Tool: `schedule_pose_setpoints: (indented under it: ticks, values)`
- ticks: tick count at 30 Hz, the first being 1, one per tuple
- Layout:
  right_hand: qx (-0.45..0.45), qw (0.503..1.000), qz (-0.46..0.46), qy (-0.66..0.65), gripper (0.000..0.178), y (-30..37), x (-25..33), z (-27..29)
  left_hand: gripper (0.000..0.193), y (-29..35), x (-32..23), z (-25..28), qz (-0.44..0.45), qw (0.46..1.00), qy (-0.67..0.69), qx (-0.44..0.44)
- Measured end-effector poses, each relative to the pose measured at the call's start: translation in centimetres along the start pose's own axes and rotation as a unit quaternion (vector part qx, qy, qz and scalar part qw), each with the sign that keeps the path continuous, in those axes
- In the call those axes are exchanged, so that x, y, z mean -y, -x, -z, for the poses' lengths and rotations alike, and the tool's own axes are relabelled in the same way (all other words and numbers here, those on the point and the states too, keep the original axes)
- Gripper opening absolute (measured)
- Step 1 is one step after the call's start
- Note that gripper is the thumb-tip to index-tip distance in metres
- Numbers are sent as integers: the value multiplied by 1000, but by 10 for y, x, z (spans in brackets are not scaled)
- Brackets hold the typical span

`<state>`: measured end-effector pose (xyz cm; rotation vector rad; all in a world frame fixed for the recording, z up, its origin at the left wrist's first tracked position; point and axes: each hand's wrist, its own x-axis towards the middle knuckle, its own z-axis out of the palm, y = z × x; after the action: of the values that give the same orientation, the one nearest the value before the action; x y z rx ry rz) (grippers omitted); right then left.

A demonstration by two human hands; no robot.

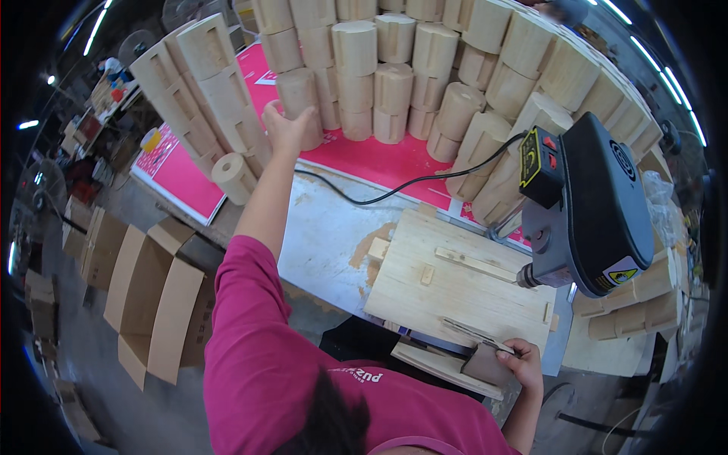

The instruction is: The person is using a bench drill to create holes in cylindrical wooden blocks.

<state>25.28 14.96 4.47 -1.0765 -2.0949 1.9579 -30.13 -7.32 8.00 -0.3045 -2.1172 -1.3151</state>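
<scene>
My left hand is stretched out to the far left. Its thumb and fingers are spread against the front of a pale wooden cylinder in the stacked rows; some fingertips are hidden. Low on the right, my right hand is closed on the edge of a flat grey-brown piece, whose material I cannot make out. That piece sits at the near edge of a wooden board, beside a thin strip. Wooden battens lie on the board under the drill press chuck.
A black drill press stands at the right, its cable crossing the worktable. Tall stacks of wooden cylinders line the back on pink sheets. One short cylinder lies tipped at left. An open carton is on the floor.
</scene>
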Motion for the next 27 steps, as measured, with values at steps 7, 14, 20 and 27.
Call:
schedule_pose_setpoints:
  ticks: [7,14,20,27]
  values:
    - [4,1000,0,9,17,-1,0,-3,85,-42,20,-44,108,989,-87,-43]
    - [11,1000,3,19,17,3,5,-3,71,-13,16,-34,112,977,172,-66]
    - [28,998,57,2,21,25,24,-4,60,95,-64,51,335,649,607,313]
    - [-66,966,221,118,28,28,25,28,63,179,-94,99,300,662,433,533]
